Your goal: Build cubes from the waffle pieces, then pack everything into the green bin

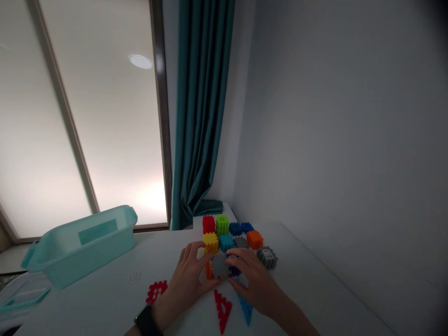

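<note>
Smooth plastic with a soft sheen is seen in the blocks point(222, 225); on the grey piece point(220, 267) a flatter, duller plastic finish is shown. Similar hard plastic is seen in the red triangle point(223, 313) and the blue triangle point(246, 309). The tub point(96, 255) is formed of translucent plastic, smooth and faintly glossy. The table point(304, 298) is finished smooth and matt. Satin-like lustre is given off by the cloth curtain point(203, 93). The wall point(343, 121) is left matt, while the panes point(108, 116) are glossy.

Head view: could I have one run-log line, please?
Left hand, right hand: around grey notched plastic piece | red plastic triangle: on white table
</note>
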Available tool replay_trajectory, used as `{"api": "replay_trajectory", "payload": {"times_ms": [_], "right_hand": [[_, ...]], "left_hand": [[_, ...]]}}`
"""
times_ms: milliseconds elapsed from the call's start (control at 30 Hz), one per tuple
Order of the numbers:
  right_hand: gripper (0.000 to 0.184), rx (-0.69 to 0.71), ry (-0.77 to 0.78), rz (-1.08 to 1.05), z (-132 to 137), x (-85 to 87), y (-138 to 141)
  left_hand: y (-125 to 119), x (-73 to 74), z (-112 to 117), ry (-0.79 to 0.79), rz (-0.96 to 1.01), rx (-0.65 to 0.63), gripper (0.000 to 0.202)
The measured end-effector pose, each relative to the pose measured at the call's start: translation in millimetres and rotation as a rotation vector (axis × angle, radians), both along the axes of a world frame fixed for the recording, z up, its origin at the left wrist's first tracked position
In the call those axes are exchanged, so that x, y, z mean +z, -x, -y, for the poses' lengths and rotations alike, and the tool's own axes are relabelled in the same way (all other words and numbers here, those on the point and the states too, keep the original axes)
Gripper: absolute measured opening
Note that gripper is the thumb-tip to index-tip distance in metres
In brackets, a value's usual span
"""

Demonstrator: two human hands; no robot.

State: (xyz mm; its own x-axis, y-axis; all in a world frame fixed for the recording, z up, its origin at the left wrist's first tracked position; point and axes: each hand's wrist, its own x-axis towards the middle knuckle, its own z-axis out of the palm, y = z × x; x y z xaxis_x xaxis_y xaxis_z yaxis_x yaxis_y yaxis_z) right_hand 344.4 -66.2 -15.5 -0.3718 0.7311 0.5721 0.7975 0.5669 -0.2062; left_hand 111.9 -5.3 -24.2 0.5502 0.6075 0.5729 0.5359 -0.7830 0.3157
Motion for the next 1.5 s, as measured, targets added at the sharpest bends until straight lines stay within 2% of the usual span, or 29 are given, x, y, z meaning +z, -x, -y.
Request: {"api": "replay_trajectory", "payload": {"times_ms": [200,300,467,600,800,900,1067,1233,1367,1500], "right_hand": [[0.027,-0.081,-0.029,-0.015,0.6,8.5,-49.2],[0.026,-0.095,-0.010,0.017,2.2,16.0,-64.9],[0.033,-0.049,0.079,0.090,6.7,21.0,-59.1],[0.028,-0.042,0.130,0.131,3.0,21.2,-49.9],[0.029,0.027,0.107,0.163,-14.6,20.5,-56.1],[0.033,0.027,0.120,0.145,-30.5,19.1,-67.0],[0.031,-0.056,0.225,0.153,-69.9,12.9,-89.0],[0.033,-0.084,0.290,0.237,-102.8,3.5,-96.3],[0.029,-0.086,0.295,0.255,-114.0,-1.1,-95.7],[0.031,-0.093,0.306,0.264,-116.4,-3.6,-96.0]], "left_hand": [[-26.7,-4.4,-8.4,0.023,-0.012,0.045,0.049],[-38.7,-6.3,-12.4,0.006,-0.017,0.047,0.048],[-57.0,-8.8,-12.1,-0.039,-0.006,-0.014,0.045],[-66.4,-7.0,-8.4,-0.025,-0.024,-0.058,0.046],[-74.0,-8.6,-11.7,-0.002,-0.037,-0.029,0.045],[-72.8,-9.5,-14.4,0.008,-0.021,0.007,0.048],[-59.4,-5.4,-13.8,0.000,0.029,0.017,0.030],[-39.7,2.0,-12.7,0.003,0.026,-0.004,0.025],[-24.6,3.1,-14.7,0.028,0.002,-0.043,0.026],[-12.1,-3.0,-19.0,0.033,-0.029,-0.073,0.025]]}}
